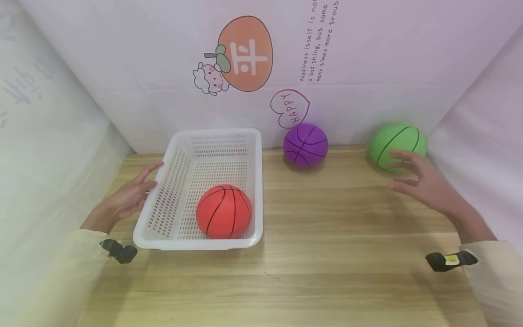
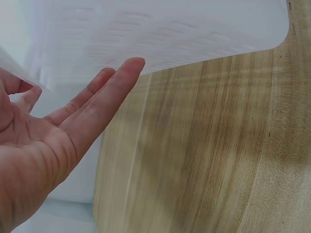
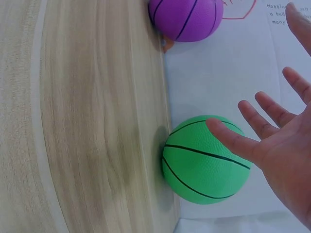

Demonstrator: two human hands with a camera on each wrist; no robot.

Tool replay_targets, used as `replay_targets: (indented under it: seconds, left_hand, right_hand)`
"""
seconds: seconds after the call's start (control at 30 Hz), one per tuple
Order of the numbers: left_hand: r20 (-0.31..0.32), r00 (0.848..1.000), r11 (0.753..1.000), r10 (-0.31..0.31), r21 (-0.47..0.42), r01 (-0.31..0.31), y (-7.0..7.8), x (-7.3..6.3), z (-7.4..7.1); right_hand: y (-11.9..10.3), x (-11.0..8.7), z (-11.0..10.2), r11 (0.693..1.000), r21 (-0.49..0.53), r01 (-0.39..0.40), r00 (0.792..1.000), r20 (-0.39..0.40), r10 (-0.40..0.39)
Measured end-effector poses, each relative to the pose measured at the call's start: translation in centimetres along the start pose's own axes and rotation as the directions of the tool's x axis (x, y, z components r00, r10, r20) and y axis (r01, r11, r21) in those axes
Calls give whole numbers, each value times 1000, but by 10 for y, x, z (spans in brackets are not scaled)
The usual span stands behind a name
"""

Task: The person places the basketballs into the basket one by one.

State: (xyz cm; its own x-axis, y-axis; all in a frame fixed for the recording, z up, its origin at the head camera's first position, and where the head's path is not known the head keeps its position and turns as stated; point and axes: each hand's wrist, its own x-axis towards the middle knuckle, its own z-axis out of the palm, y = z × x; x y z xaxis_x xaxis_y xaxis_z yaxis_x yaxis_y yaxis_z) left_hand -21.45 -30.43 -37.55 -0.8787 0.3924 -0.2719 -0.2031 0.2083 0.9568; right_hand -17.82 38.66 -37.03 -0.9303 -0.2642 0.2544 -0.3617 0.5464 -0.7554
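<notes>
The left hand (image 1: 130, 199) is at the left side of a white perforated plastic basket (image 1: 258, 181), fingertips touching its rim. In the left wrist view, extended fingers (image 2: 104, 97) lie along the outside of the basket wall, while part of the hand is hidden behind the rim. Inside the basket, at its near right corner, sits a red ball (image 1: 224, 212) with black basketball lines. The right hand (image 1: 429, 184) hovers near a green ball (image 1: 392, 143), its fingers spread and holding nothing. Some of that ball is hidden by the fingers in the head view.
Against the back wall stands a purple ball (image 1: 305, 146), between the basket and the green ball. A wooden tabletop (image 1: 310, 254) lies beneath everything. White printed cloth (image 1: 155, 104) closes off the back and both sides.
</notes>
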Motion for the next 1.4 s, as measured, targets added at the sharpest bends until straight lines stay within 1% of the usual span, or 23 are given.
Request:
replay_targets:
  seconds: [0.1,0.2,0.4,0.53,0.73,0.87,0.93,1.07,1.23,1.3,1.4]
  left_hand:
    - [2,1000,1000,-2,-1,2,-1,0,0]
    - [4,1000,1000,-5,-1,5,-1,-1,-1]
    - [9,1000,1000,7,-11,-6,-1,-1,0]
    - [13,1000,1000,1,-24,-1,-2,0,1]
    - [5,1000,1000,-3,-17,3,1,0,1]
    - [-5,1000,1000,-11,-21,10,1,0,1]
    - [-8,1000,1000,-12,-26,12,0,0,1]
    - [-9,1000,999,-12,-31,12,-4,0,1]
    - [1,1000,1000,-3,-26,3,-2,1,0]
    - [0,1000,1000,-3,-27,3,-1,2,0]
    - [-9,1000,999,-10,-32,10,-1,2,0]
  right_hand:
    - [1,-1,-3,1000,12,-17,1000,-2,17]
    - [2,-3,-6,1000,1,-32,999,-10,32]
    - [11,-7,-14,998,-7,-61,997,-41,61]
    - [15,-8,-18,997,-12,-75,995,-66,74]
    - [16,-11,-20,998,34,-51,987,-150,56]
    - [17,-11,-21,998,38,-49,983,-176,55]
    - [21,-11,-23,997,15,-73,980,-183,74]
    - [29,-11,-28,984,-42,-173,969,-185,163]
    - [34,-11,-33,957,-51,-284,951,-140,275]
    - [36,-11,-34,950,-54,-309,946,-118,301]
    - [41,-10,-34,944,-63,-323,944,-98,316]
